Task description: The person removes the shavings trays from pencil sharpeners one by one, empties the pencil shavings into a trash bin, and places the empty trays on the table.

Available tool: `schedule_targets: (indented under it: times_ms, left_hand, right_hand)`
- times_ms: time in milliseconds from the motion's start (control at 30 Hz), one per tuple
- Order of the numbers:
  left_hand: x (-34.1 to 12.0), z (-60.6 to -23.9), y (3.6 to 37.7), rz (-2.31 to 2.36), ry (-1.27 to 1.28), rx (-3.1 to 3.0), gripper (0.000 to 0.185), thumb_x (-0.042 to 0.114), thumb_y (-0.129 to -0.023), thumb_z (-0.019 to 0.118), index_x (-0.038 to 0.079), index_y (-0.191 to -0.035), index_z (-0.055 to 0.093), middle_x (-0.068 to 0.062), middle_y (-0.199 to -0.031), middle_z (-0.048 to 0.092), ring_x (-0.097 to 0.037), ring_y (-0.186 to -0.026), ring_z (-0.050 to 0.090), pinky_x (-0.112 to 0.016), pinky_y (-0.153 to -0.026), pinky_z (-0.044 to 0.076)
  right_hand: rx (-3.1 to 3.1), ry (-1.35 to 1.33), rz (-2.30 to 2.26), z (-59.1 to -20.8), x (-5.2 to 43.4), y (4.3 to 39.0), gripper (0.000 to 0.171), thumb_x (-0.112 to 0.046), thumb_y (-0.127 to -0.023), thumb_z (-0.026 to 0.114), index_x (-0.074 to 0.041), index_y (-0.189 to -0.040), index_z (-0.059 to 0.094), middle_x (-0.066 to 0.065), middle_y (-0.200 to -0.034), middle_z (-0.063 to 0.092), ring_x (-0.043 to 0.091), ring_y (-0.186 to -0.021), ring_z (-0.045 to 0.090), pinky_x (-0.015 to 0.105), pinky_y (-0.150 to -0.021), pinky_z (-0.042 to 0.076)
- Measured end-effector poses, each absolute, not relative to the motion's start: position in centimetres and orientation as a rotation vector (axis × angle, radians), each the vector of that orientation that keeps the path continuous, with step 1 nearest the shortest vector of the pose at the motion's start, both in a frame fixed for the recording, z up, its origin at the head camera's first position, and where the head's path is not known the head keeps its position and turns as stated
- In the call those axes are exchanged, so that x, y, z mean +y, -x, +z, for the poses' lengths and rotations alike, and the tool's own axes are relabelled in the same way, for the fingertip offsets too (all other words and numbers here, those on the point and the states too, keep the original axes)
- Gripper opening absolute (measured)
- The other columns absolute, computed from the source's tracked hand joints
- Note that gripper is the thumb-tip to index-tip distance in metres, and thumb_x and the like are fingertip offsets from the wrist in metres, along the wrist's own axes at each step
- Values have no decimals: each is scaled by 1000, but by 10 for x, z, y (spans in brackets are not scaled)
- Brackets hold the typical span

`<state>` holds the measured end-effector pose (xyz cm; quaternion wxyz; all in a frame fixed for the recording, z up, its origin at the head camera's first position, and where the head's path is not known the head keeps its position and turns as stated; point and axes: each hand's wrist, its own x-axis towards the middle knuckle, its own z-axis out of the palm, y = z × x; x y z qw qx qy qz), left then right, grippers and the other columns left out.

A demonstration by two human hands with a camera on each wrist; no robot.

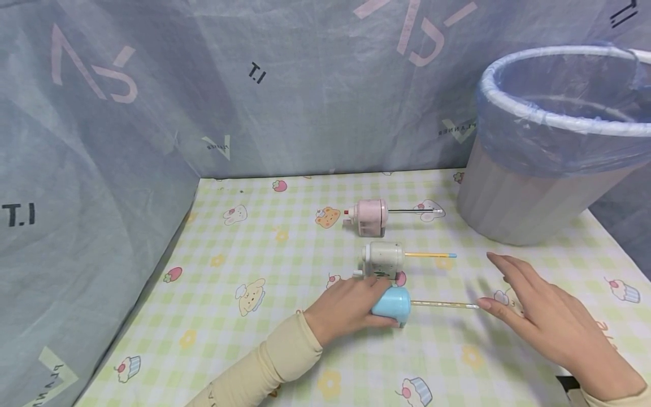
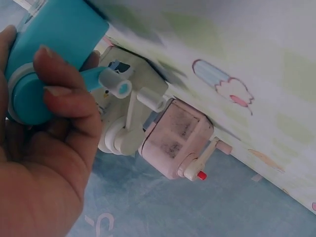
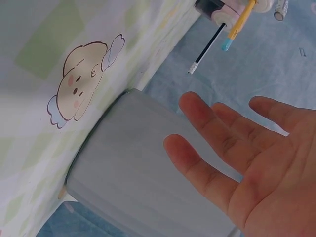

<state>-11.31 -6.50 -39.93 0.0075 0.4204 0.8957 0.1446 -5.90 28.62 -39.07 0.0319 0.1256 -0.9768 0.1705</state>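
- My right grip [image 1: 546, 319] has nothing in it, and its fingers reach out loosely. If I swing it left too fast, I could poke the patterned pencil [image 1: 442, 304] and snap its hidden tip.
- My left grip [image 1: 348, 308] is curled round the blue sharpener [image 1: 395, 303], the nearest one in the row. I can't tell if its bottom sits flat on the worktop [image 1: 300, 260]. If I hold too softly, it might twist or slide.
- The patterned pencil sticks out of the blue sharpener toward my right thumb. I can't tell if they touch. A sideways bump could make it go crooked and jam.
- The blue sharpener's crank [image 2: 93, 79] is right by my left fingers. They could get in its way if it turns.
- Just past that is the cream sharpener [image 1: 386, 257] with a yellow pencil [image 1: 429, 255]. It is so close that my knuckles could tip it.
- Farther back is the pink sharpener [image 1: 371, 215] with a black pencil [image 1: 412, 211]. A long, careless reach could knock that pencil.
- The bin [image 1: 529, 192] is back on the right. A wide arm swing might bump it.
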Motion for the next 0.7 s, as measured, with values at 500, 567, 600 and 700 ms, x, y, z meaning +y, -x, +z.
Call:
schedule_targets:
  times_ms: [500,567,600,700]
  left_hand:
    - [-73,-392,111,586,-1249,2828,51,56,-93,80,15,-117,61,9,-87,57,-4,-65,51,-19,-53,40]
    - [-74,-391,110,619,-1252,2820,49,54,-94,81,14,-115,62,8,-87,58,-4,-65,52,-18,-55,41]
    - [-75,-390,110,628,-1256,2819,49,53,-94,80,13,-115,61,8,-87,58,-4,-64,51,-18,-55,41]
    - [-76,-388,110,661,-1268,2821,48,52,-94,81,12,-112,61,8,-86,57,-4,-63,51,-18,-55,40]
  right_hand:
    - [-3014,-398,504,-389,288,58,87,-50,-103,70,-16,-171,25,21,-158,45,8,-72,61,44,-62,51]
    - [-3014,-400,506,-389,289,58,89,-50,-103,70,-17,-171,24,20,-158,45,7,-71,60,40,-60,49]
    - [-3015,-403,507,-389,289,57,90,-50,-102,71,-17,-171,23,21,-157,46,6,-70,60,39,-60,48]
    - [-3025,-408,514,-389,289,58,93,-51,-101,72,-16,-171,23,22,-156,47,7,-70,59,37,-58,47]
